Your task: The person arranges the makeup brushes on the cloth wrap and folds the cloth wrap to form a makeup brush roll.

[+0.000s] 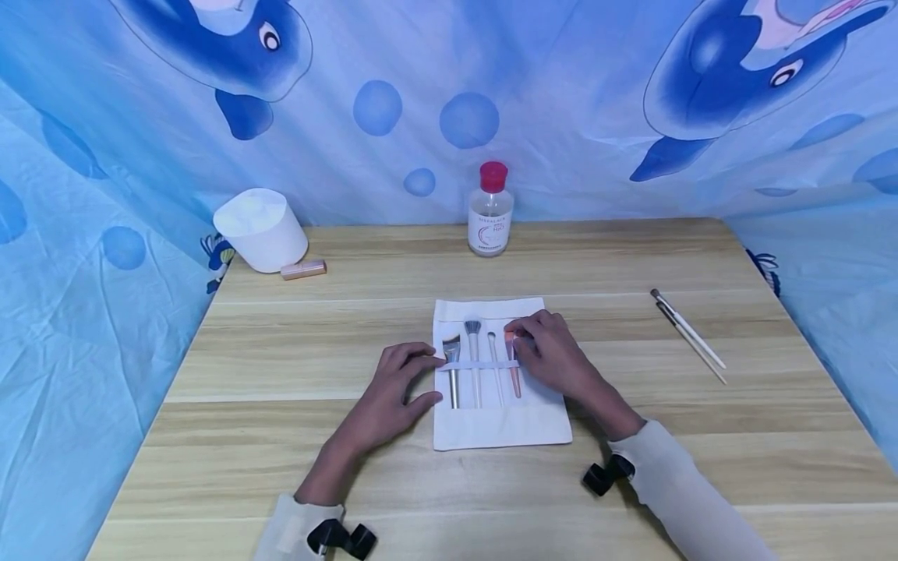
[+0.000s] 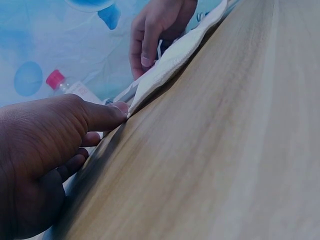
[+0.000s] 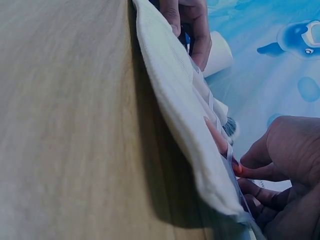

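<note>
A white cloth brush roll (image 1: 502, 430) lies flat on the table with several makeup brushes under its elastic strap. On its right side, my right hand (image 1: 554, 354) pinches a pink makeup brush (image 1: 515, 382) close to its orange head, which the fingers partly hide. The right wrist view shows those fingertips at the orange part (image 3: 237, 169). My left hand (image 1: 393, 401) rests at the roll's left edge, thumb and index finger spread and touching the cloth. A wide flat brush (image 1: 453, 382), a fluffy grey brush (image 1: 473, 343) and a thin brush (image 1: 495, 366) sit in the roll.
Two slim brushes (image 1: 691, 335) lie on the table at right. A clear bottle with a red cap (image 1: 491, 210) stands at the back. At back left are a white rounded container (image 1: 263, 232) and a small pink-gold tube (image 1: 304, 269). A blue dolphin-print curtain (image 1: 561, 93) hangs behind.
</note>
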The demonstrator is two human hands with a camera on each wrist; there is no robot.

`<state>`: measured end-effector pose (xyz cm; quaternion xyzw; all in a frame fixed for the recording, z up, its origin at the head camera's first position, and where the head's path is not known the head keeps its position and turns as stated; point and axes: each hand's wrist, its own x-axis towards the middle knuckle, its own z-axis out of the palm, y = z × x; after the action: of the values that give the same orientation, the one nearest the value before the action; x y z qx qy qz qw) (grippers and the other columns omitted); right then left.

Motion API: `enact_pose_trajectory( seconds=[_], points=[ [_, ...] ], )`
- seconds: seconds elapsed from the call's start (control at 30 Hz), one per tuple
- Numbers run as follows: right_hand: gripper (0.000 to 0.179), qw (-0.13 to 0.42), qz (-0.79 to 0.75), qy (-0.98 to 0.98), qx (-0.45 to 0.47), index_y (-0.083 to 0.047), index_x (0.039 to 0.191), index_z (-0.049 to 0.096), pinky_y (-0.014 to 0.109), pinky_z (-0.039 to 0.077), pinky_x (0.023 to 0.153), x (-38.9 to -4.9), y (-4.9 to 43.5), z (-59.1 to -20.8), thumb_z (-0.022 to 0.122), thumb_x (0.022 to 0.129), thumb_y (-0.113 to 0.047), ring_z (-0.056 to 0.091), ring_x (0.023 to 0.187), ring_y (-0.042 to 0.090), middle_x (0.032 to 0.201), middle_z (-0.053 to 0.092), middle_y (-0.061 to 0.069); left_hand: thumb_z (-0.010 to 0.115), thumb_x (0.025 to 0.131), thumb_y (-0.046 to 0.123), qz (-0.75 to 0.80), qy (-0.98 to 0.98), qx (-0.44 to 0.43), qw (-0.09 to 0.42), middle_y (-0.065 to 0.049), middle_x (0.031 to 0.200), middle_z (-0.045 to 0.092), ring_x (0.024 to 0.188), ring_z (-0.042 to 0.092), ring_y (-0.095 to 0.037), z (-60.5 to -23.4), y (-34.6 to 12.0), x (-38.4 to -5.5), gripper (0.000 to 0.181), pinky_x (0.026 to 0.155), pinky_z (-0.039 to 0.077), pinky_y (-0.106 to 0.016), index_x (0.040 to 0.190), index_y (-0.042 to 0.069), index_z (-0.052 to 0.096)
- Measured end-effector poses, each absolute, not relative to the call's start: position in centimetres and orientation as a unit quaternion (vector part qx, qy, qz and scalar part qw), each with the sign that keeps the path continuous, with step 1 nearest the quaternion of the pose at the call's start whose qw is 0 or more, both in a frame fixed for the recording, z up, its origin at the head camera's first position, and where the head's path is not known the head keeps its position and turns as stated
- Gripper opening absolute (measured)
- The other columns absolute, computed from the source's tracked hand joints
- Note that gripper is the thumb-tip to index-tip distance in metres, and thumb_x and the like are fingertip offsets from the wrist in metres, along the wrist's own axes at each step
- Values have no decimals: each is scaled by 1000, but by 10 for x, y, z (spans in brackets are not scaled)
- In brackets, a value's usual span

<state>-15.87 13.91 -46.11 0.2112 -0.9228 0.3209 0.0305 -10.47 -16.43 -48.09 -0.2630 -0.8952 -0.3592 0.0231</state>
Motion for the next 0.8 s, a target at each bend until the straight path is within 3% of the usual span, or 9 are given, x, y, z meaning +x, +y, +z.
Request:
enact_pose_trajectory(
  seconds=[0.5, 0.8],
  points=[
    [17, 22, 339, -914, 222, -14, 105, 76, 39, 38, 80, -156, 144, -461, 64, 97, -6, 49, 96, 24, 107, 64, 4, 74, 93, 31, -358, -897, -257, 15, -3, 145, 45, 135, 32, -20, -479, -164, -104, 45, 110, 31, -44, 134, 18, 63],
    [17, 19, 348, -905, 244, -15, 97, 77, 41, 37, 87, -156, 147, -461, 63, 97, -5, 51, 98, 22, 103, 64, 2, 75, 92, 32, -355, -898, -260, 21, -2, 145, 45, 135, 32, -21, -481, -164, -106, 46, 109, 31, -45, 134, 19, 63]
  ],
)
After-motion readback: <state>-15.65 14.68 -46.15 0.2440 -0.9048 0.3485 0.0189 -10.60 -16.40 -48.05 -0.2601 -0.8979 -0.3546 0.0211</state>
